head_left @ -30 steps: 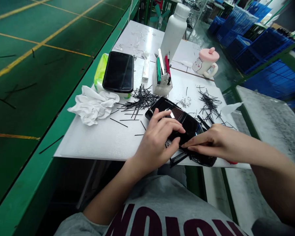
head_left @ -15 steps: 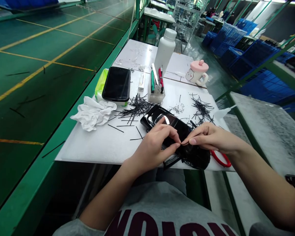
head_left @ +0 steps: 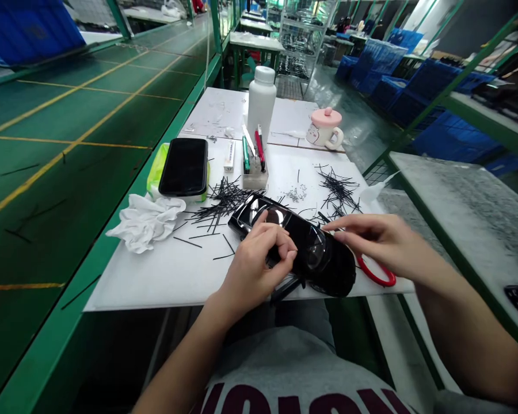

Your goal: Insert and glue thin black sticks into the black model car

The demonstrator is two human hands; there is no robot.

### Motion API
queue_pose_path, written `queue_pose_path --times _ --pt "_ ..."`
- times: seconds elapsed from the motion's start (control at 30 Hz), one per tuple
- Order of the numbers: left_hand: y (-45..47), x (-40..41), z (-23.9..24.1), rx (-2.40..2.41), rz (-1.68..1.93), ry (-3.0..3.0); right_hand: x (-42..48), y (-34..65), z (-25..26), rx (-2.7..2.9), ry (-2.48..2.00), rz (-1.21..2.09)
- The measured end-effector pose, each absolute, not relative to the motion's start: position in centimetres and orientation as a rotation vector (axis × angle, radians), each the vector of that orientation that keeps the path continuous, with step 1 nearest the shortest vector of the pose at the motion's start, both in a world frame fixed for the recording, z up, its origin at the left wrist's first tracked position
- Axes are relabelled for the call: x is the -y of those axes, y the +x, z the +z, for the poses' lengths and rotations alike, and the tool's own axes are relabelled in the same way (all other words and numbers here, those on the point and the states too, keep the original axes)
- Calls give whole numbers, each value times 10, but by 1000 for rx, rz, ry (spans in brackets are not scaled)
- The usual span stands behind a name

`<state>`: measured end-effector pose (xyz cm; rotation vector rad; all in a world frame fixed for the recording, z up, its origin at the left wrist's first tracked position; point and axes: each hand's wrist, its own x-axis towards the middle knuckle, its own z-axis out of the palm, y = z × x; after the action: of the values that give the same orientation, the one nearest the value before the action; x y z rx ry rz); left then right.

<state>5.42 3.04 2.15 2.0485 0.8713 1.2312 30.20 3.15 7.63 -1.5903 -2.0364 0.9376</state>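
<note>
Left hand (head_left: 259, 259) keeps a curled grip on the glossy black housing (head_left: 323, 261) at the tabletop (head_left: 168, 270) edge, while the right hand (head_left: 371, 241) hovers just beyond, whether pinching anything I cannot tell; mid-fitting, so the next move likely needs fine alignment

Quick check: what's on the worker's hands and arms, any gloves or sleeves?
No gloves: the left hand and right hand are bare, with no rings or watch visible. Forearms are uncovered as far as shown. The shirt is grey with dark red lettering.
</note>
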Motion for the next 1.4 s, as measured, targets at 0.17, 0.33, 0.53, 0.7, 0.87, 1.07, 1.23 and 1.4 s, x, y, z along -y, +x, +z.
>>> queue_pose_path --times 0.17,0.33,0.53,0.7,0.87,1.07,1.23,1.4 --pt "57 -34 14 -943 1395 1978 -9 371 54 2246 -1902 133" --pt "56 -34 9 -996 1449 1959 7 399 17 2226 -2032 380" --pt "55 -31 8 -1052 1417 1958 19 410 38 1842 -2118 175" --pt "57 -29 8 -1117 1414 1940 27 406 50 1785 -2098 37" --pt "57 -28 9 -1153 1405 1902 41 367 34 1899 -1712 194" --pt "56 -27 10 -1127 1417 1868 41 332 26 2140 -1415 263" --pt "56 -26 9 -1126 1428 1857 40 329 22 2179 -1412 317" --pt "56 -26 10 -1111 1423 1846 39 329 18 2183 -1391 272"
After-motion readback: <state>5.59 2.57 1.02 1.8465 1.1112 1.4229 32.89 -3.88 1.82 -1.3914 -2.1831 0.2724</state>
